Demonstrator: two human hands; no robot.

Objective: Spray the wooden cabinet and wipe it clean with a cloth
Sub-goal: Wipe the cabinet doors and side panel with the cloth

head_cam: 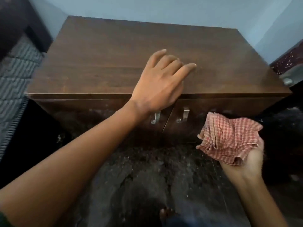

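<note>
At the centre of the frame, left hand (157, 82): fingers spread and lightly bent, holding nothing. It reaches over the front edge of the top. I cannot tell whether the fingertips touch the wood.
Lower right, right hand (249, 159): palm up, fingers curled round a bunched red-and-white checked cloth (229, 136).
Cloth position: crumpled in front of the right-hand door and below the top. It looks apart from the wood, though I can't be sure.
Middle and upper frame: the dark brown wooden cabinet (98, 63) stands against a pale blue wall (164, 9). Two bent metal handles (182, 114) sit side by side at the door seam.
Spray: no bottle in view. I see no droplets or wet sheen on the top, though blur could hide them.
Done so far: I judge very little. The cloth is ready in hand, and pale smudges show on the door fronts.
Left to do: wiping the top and doors. I cannot tell whether spraying has happened.
Bottom and left edge: dark speckled floor (164, 169), a bare foot (165, 212) and grey patterned fabric (18, 66).
</note>
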